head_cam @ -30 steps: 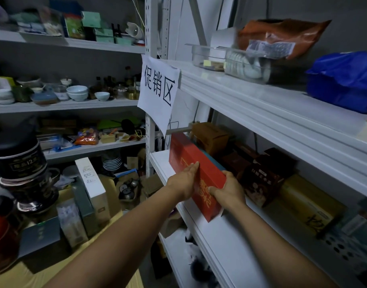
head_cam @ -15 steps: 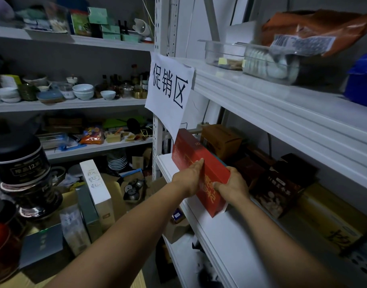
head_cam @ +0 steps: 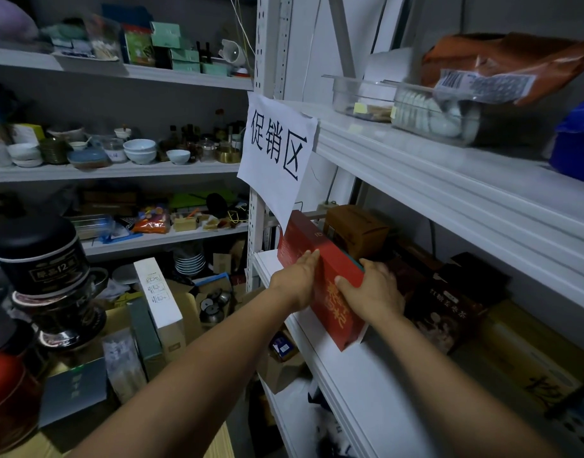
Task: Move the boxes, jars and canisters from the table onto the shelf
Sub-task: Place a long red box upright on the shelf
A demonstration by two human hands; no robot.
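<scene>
The red box [head_cam: 330,272] stands on its long edge at the front of the white shelf [head_cam: 366,391], centre right of the frame, just in front of a brown box [head_cam: 356,229]. The left hand [head_cam: 297,279] presses flat on its front face, fingers straight. The right hand [head_cam: 376,292] clasps the top edge, thumb in front, fingers curled behind. It looks like stiff, light card with a smooth face, so gripping edges and ends seems safer than squeezing the broad sides.

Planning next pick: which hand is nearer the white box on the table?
Left. Left hand lies flat on the red box, right of the white box; right hand grips the red box farther right.
</scene>
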